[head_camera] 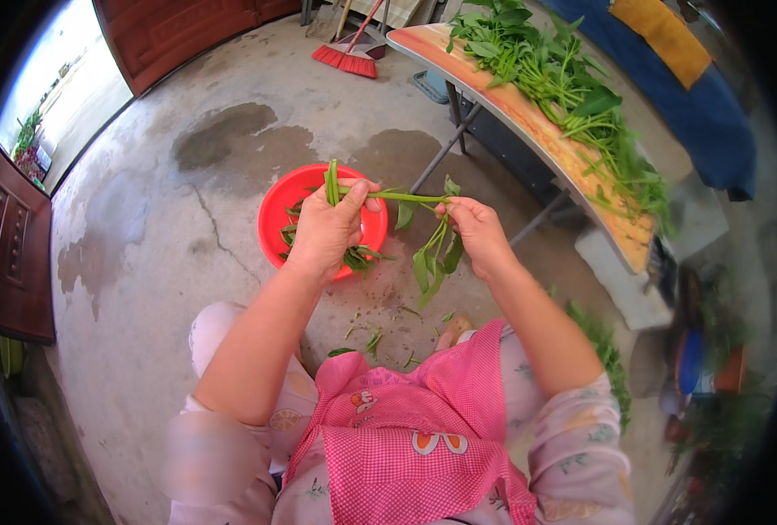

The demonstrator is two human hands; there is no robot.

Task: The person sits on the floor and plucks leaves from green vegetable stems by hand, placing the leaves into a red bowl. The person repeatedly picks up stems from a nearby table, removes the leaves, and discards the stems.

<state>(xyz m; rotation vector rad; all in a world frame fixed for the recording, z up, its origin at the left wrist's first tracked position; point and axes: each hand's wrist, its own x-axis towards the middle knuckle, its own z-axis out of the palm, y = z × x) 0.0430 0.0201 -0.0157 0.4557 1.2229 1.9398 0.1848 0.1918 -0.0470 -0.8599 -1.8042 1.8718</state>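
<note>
My left hand (pixel 336 220) grips a short bundle of green stem pieces (pixel 331 180), held upright over a red plastic basin (pixel 270 230). A long green stem (pixel 401 196) runs from the same hand across to my right hand (pixel 473 226), which pinches it near its leafy end. Green leaves (pixel 433 269) dangle below that pinch. Inside the basin lie loose leaves and cut stems, partly hidden by my left hand and forearm.
Leafy greens (pixel 559 85) are heaped on a folding table (pixel 493 98) at the upper right. Scraps (pixel 374 341) lie on the concrete floor before my feet. A red broom (pixel 345 60) stands at the back, near a dustpan. More greens (pixel 602 348) lie at my right.
</note>
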